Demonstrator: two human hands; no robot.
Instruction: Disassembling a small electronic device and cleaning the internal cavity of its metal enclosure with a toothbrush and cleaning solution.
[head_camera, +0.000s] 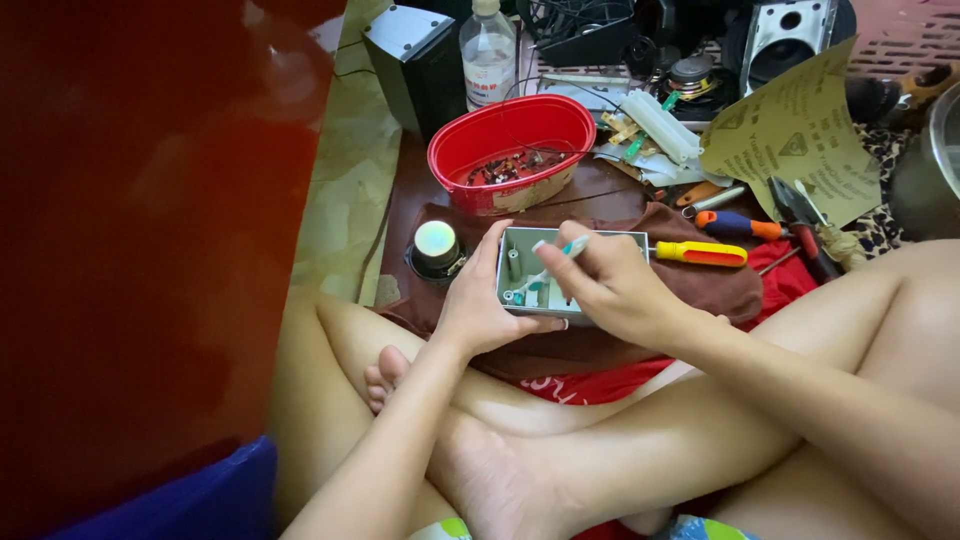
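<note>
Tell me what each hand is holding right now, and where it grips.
The left hand grips the open grey box by its left side wall. The right hand holds a thin pale tool near its upper end, tip inside the box.

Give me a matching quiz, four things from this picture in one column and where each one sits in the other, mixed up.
Things:
1. red tub
2. grey box
3. yellow screwdriver
4. bottle

Places:
A. lying right of the box
B. standing behind the tub
C. held in the left hand
D. behind the box, bits inside

Pairs: 1-D, 2-C, 3-A, 4-B
</note>
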